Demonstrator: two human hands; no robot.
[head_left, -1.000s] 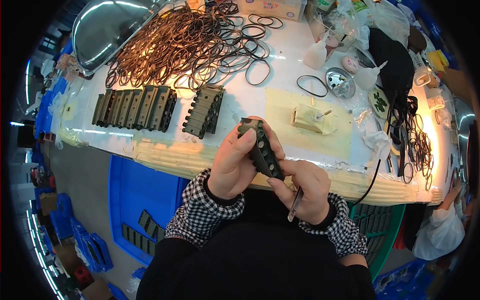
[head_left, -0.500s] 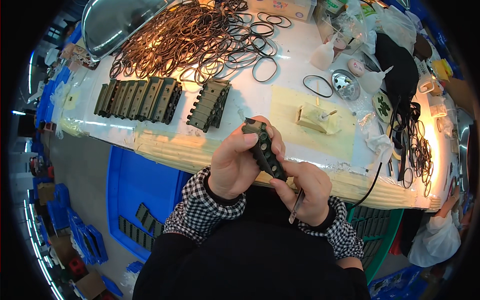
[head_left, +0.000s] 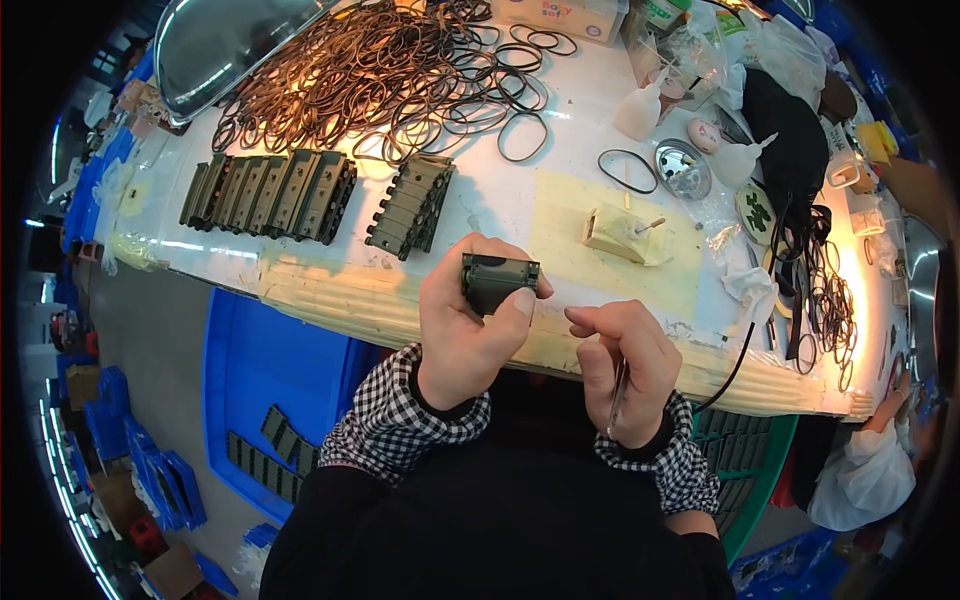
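My left hand [head_left: 465, 335] grips a dark green, ribbed, block-like part [head_left: 499, 284], its thumb on the near side and its fingers behind. A short end or narrow face of the part is turned up toward me. Beside it, my right hand [head_left: 632, 362] is apart from the part, thumb and forefinger slightly separated. A slim metal tool [head_left: 619, 388], tweezers-like in shape, is tucked in the right palm under curled fingers. Beyond the left hand, similar ribbed parts [head_left: 268, 197] stand in a close row, with a further ribbed pair [head_left: 411, 208] next to them.
A heap of dark rubber rings [head_left: 370, 75] covers the back of the table. On the right are a tape-wrapped block [head_left: 617, 233] with a stick, a round metal dish [head_left: 683, 166] and black straps. A blue tray [head_left: 270, 335] and a green crate [head_left: 775, 470] sit below the padded table edge.
My left hand has turned the ribbed part from a slanting, lengthwise pose to a short, level view. My right hand has let go of its lower end and drawn off rightward, keeping the tool.
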